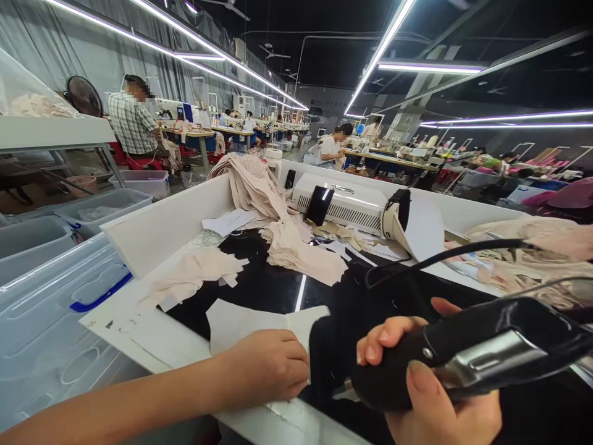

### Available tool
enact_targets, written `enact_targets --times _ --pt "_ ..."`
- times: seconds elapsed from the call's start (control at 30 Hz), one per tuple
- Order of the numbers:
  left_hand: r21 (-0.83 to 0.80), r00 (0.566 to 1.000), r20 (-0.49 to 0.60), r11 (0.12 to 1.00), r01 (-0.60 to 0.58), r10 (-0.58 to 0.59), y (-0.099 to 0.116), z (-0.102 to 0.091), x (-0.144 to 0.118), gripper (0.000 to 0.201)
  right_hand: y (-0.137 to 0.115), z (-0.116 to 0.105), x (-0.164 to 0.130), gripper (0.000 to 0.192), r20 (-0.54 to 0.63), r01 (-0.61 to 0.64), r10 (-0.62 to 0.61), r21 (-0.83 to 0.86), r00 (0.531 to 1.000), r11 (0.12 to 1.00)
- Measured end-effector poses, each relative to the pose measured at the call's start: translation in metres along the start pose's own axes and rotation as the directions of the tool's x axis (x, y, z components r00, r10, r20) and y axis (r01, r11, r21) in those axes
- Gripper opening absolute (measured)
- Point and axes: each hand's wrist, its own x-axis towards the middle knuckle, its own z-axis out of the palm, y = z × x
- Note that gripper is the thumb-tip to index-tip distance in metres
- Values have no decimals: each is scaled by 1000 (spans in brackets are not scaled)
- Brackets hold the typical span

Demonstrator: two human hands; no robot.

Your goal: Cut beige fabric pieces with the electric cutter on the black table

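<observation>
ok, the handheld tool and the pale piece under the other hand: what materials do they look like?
Handheld tool: looks like glossy black plastic, with bright highlights on the shell and a brushed metal-looking panel. Right hand grips it. Pale piece: thin matte fabric or paper, flat with clean cut edges; cannot tell which. Left hand presses on it.

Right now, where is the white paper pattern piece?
The white paper pattern piece lies on the black worktop at lower centre, pressed under the left hand, left of the black handheld tool gripped by the right hand.
</observation>
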Motion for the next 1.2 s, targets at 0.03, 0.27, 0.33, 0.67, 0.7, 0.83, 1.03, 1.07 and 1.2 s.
enact_targets --times 0.03,0.27,0.33,0.67,0.7,0.83,1.03,1.07,1.2 --pt "-52 999 -10 998 35 -36 1 0 0 18 1 3 -4 53 13 2 -2 21 1000 1000" --pt "-213 988 -27 967 142 -151 4 -1 -2 14 11 19 -13 52 -18 36 -35 57 999 998" --pt "-213 989 -26 967 140 -148 4 -1 -2 14 12 21 -12 53 -30 29 -28 60 999 998" --pt "-108 997 -52 993 51 -57 1 -2 -6 17 13 24 -12 51 -24 25 -24 67 999 997" --pt "-85 997 -61 996 38 -44 0 -2 -6 17 12 26 -11 51 -32 31 -29 68 999 997" --pt "0 997 -76 1000 -13 13 -2 -4 -11 15 8 32 -8 48 -77 53 -48 66 996 996" --pt "75 995 -49 994 -82 86 -5 -8 -16 19 9 29 -10 49 -55 25 -21 66 998 998" --pt "80 994 -46 992 -94 98 -6 -8 -16 19 9 29 -10 50 -53 23 -20 64 998 998" --pt "116 988 -38 983 -143 148 -7 -6 -17 19 9 29 -9 50 -85 34 -29 59 996 998"
